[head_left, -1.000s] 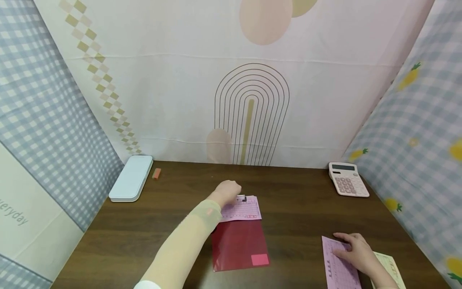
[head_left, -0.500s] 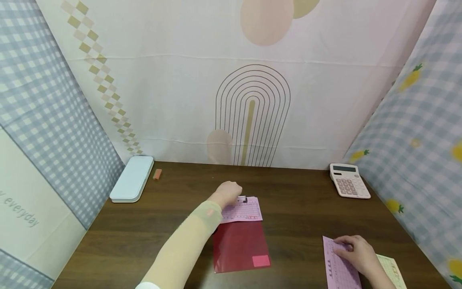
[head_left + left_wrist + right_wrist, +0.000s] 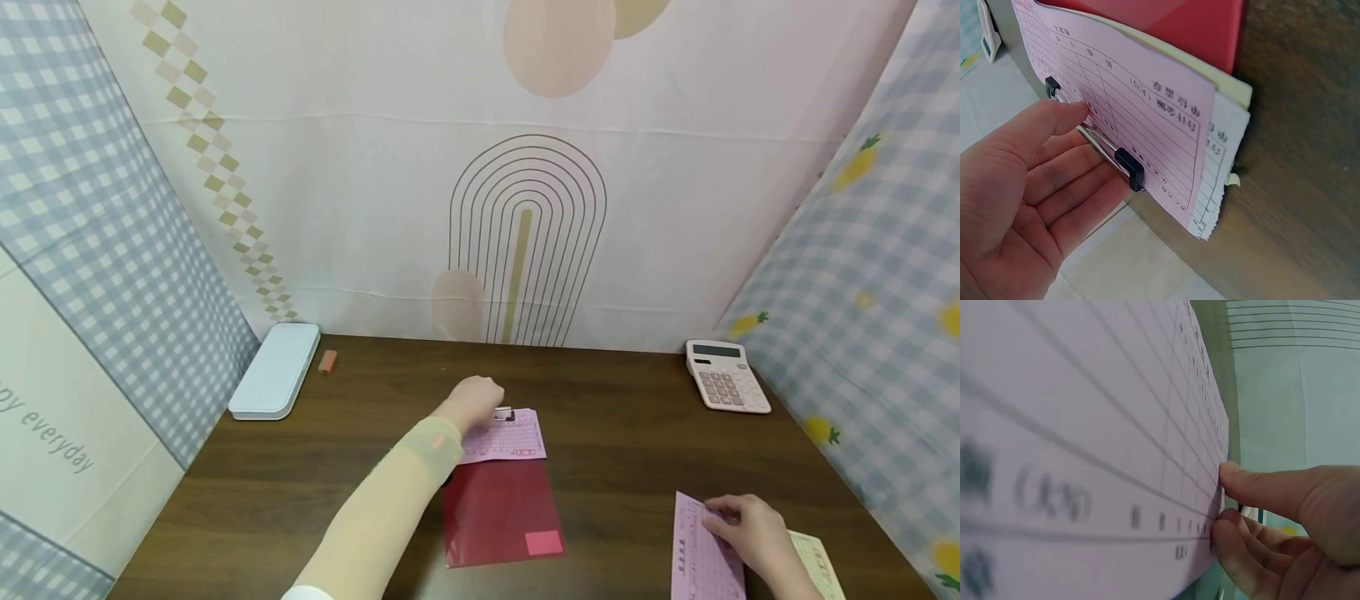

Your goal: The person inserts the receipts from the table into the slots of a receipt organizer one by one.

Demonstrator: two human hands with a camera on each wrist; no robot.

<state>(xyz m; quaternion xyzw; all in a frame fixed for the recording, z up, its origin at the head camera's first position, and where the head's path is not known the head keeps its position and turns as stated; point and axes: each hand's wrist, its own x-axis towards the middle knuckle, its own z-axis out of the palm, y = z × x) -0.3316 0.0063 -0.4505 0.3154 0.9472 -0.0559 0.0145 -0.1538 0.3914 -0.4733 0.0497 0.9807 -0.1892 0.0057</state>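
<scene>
A red folder point(image 3: 498, 517) lies mid-table with a stack of pink printed slips point(image 3: 517, 437) at its far end, fastened by a metal clip point(image 3: 1129, 169) with black ends. White and yellow sheets show under the top slip in the left wrist view. My left hand point(image 3: 474, 402) holds the clipped end, thumb on the paper by the clip and fingers beneath. At the near right, my right hand point(image 3: 753, 533) pinches a separate pink slip point(image 3: 697, 550) by its edge between thumb and fingers. A pale yellow slip point(image 3: 821, 562) lies partly hidden under that forearm.
A white calculator point(image 3: 727, 379) stands at the back right corner. Toward the back left are a pale blue case point(image 3: 276, 371) and a small orange eraser-like block point(image 3: 327, 361). Cloth hangings border the wooden table point(image 3: 615, 467) at the back and sides.
My right hand has shifted slightly right and nearer, its fingers closing on the slip's edge; the slip now tilts up. The left hand keeps its place at the clip.
</scene>
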